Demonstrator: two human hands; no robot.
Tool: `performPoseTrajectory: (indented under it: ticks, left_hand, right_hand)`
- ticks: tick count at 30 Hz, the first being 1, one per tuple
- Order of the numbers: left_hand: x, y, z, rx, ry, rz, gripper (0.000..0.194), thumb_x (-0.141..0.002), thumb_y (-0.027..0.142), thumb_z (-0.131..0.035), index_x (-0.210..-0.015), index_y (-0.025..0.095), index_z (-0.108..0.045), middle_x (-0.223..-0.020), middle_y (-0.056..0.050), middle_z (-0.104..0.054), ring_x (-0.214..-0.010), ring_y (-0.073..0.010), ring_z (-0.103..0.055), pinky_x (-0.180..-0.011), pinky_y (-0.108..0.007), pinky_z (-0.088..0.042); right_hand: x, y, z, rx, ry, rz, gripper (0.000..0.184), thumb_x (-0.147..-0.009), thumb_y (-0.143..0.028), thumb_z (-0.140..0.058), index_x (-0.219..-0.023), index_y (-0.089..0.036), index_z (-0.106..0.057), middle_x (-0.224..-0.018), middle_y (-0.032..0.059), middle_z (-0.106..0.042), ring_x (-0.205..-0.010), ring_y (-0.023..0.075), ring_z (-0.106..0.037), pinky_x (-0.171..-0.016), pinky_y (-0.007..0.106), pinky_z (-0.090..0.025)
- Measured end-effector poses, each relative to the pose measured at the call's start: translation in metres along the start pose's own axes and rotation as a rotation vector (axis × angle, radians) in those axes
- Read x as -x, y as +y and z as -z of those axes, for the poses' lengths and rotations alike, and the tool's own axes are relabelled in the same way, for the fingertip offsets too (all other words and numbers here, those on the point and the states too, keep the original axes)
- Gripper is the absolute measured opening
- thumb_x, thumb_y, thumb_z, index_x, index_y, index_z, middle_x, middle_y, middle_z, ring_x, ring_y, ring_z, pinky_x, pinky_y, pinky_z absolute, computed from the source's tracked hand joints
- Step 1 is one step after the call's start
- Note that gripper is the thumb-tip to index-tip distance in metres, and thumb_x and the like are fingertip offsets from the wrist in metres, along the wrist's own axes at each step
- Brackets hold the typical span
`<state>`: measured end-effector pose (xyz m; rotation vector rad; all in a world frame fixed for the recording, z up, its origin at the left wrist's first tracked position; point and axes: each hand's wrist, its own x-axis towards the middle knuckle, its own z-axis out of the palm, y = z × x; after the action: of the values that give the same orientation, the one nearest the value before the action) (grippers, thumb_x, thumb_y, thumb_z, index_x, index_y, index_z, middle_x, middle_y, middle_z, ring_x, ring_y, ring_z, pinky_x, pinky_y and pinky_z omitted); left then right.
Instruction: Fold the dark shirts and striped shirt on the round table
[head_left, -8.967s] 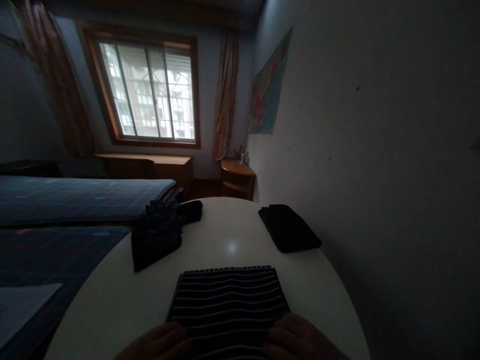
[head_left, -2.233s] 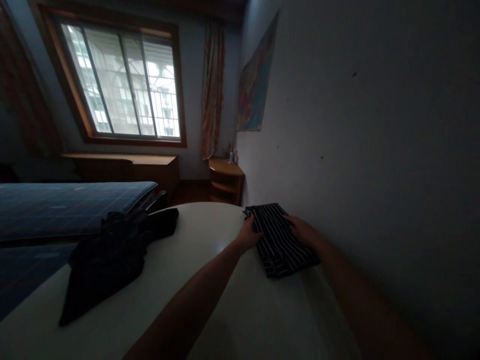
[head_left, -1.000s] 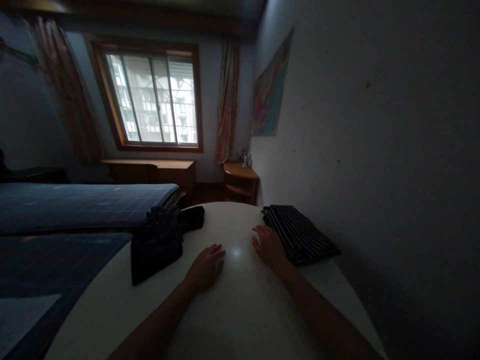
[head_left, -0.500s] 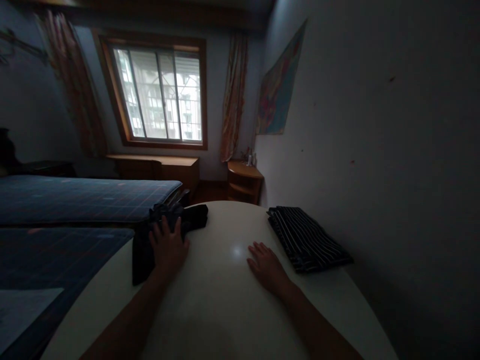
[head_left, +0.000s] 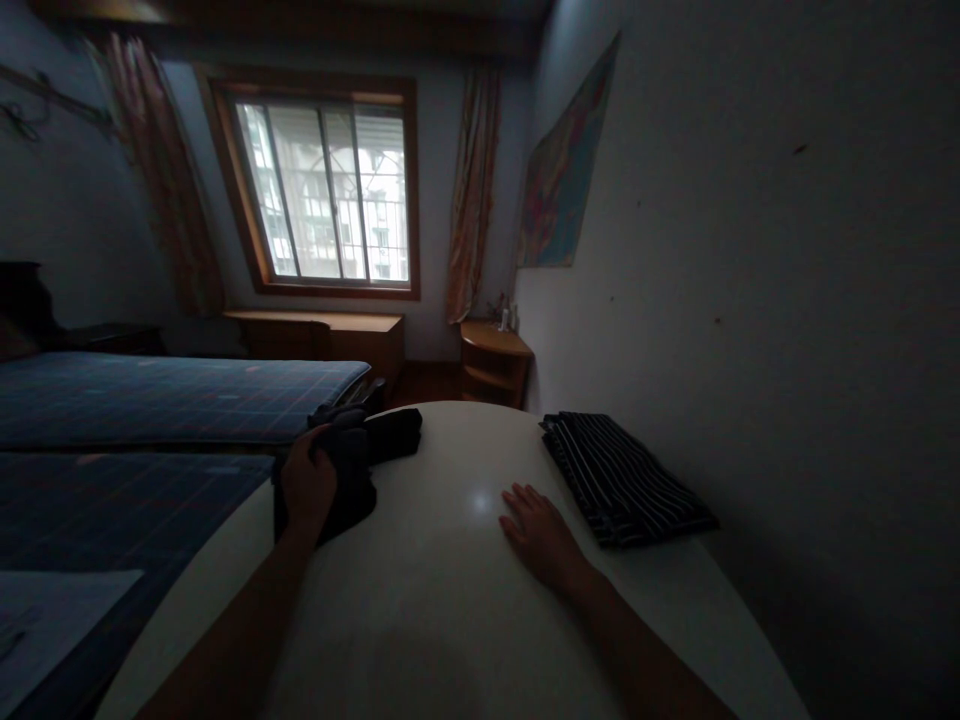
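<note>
My left hand (head_left: 307, 482) is closed on a crumpled dark garment (head_left: 349, 485) at the left side of the white round table (head_left: 439, 580). The fingers curl over the cloth, and its exact kind is hard to make out in the dim light. Beyond it, a black folded end of cloth (head_left: 397, 434) reaches right along the tabletop. Palm down on the table, my right hand (head_left: 541, 535) is open and holds nothing. A folded black cloth with white stripes (head_left: 628, 482) lies just right of it, apart from the fingers.
Beds with blue checked mattresses (head_left: 187, 395) stand along the left, with a pale sheet (head_left: 60, 620) on the nearer one. A bare wall (head_left: 750, 330) runs along the right. Past the table are a wooden desk (head_left: 367, 340) and a corner shelf (head_left: 495, 340).
My left hand has gone from lying spread on the dark garment to gripping it, shifting slightly left. Part of the garment now spreads right of the hand. My right hand stays put.
</note>
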<state>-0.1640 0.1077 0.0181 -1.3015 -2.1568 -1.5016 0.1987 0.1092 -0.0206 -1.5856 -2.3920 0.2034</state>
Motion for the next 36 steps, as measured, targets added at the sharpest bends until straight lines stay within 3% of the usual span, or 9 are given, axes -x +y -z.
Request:
performPoseTrajectory:
  ticks: [5,11,14,18,24,27,30,32,36]
  left_hand:
    - [-0.001,0.044,0.02,0.299,0.286,-0.144,0.038,-0.083,0.012,-0.042,-0.112,0.016,-0.065,-0.117,-0.009,-0.068,-0.114,-0.0218,-0.061,-0.106,-0.036,-0.044]
    - [0.018,0.101,0.049,0.491,0.286,-0.367,0.032,-0.082,0.012,-0.045,-0.105,0.021,-0.065,-0.116,-0.005,-0.067,-0.114,-0.02,-0.06,-0.106,-0.037,-0.043]
    - [0.032,0.116,0.058,0.603,-0.055,-0.457,0.027,-0.084,0.016,-0.045,-0.1,0.022,-0.067,-0.116,-0.004,-0.068,-0.11,-0.0204,-0.063,-0.099,-0.036,-0.048]
    - [0.053,0.13,0.058,0.654,-0.81,-0.622,0.032,-0.086,0.015,-0.043,-0.1,0.022,-0.07,-0.117,-0.005,-0.068,-0.109,-0.0213,-0.063,-0.099,-0.038,-0.047]
    - [0.073,0.135,0.048,0.49,-1.601,-0.63,0.038,-0.077,0.013,-0.05,-0.105,0.027,-0.072,-0.122,0.002,-0.068,-0.113,-0.0199,-0.061,-0.101,-0.031,-0.044]
    - [0.071,0.126,0.042,0.358,-1.672,-0.49,0.03,-0.09,0.037,-0.05,-0.106,0.024,-0.071,-0.11,-0.001,-0.072,-0.102,-0.0207,-0.065,-0.091,-0.03,-0.049]
    - [0.07,0.114,0.036,0.116,-1.4,-0.411,0.044,-0.087,0.056,-0.054,-0.111,0.021,-0.068,-0.114,-0.007,-0.07,-0.099,-0.0244,-0.066,-0.085,-0.032,-0.049]
    - [0.072,0.109,0.033,-0.012,-1.337,-0.394,0.054,-0.08,0.057,-0.062,-0.12,0.021,-0.064,-0.118,-0.011,-0.069,-0.098,-0.0271,-0.067,-0.081,-0.033,-0.05]
    - [0.074,0.105,0.033,-0.021,-1.546,-0.4,0.06,-0.073,0.047,-0.072,-0.128,0.024,-0.06,-0.109,-0.008,-0.073,-0.094,-0.0267,-0.07,-0.074,-0.031,-0.052]
  right_hand:
    - [0.0,0.001,-0.002,-0.005,-0.002,0.004,0.053,-0.096,-0.038,-0.042,-0.141,-0.013,-0.052,-0.152,0.0142,-0.043,-0.143,0.0285,-0.035,-0.118,0.045,-0.024]
    - [-0.001,0.003,-0.005,-0.112,0.076,0.008,0.051,-0.094,-0.037,-0.044,-0.138,-0.013,-0.055,-0.148,0.0139,-0.049,-0.14,0.0275,-0.041,-0.118,0.046,-0.025]
    - [-0.002,0.002,-0.002,-0.359,0.223,-0.029,0.053,-0.097,-0.046,-0.038,-0.136,-0.015,-0.055,-0.14,0.0135,-0.057,-0.132,0.0249,-0.05,-0.114,0.042,-0.033]
    - [0.0,0.003,0.009,-0.696,0.374,0.006,0.066,-0.098,-0.063,-0.022,-0.14,-0.02,-0.049,-0.144,0.012,-0.053,-0.134,0.0232,-0.048,-0.113,0.041,-0.036]
    - [0.016,0.007,0.031,-0.784,0.136,0.252,0.068,-0.094,-0.063,-0.041,-0.15,-0.025,-0.036,-0.148,0.011,-0.05,-0.135,0.0237,-0.047,-0.112,0.042,-0.036]
    - [0.026,0.002,0.04,-0.536,-0.01,0.295,0.071,-0.085,-0.052,-0.064,-0.147,-0.024,-0.043,-0.142,0.0121,-0.055,-0.129,0.0267,-0.052,-0.109,0.042,-0.038]
    - [0.033,-0.004,0.048,-0.278,-0.065,0.252,0.048,-0.08,-0.042,-0.071,-0.123,-0.022,-0.066,-0.12,0.0116,-0.069,-0.11,0.0286,-0.062,-0.098,0.041,-0.044]
    - [0.034,-0.007,0.054,-0.264,-0.066,0.215,0.029,-0.084,-0.04,-0.067,-0.105,-0.022,-0.071,-0.103,0.0079,-0.073,-0.095,0.0257,-0.066,-0.087,0.036,-0.047]
    - [0.032,-0.006,0.063,-0.495,0.013,0.131,0.026,-0.09,-0.045,-0.058,-0.095,-0.022,-0.069,-0.089,0.0022,-0.073,-0.082,0.021,-0.066,-0.073,0.03,-0.049]
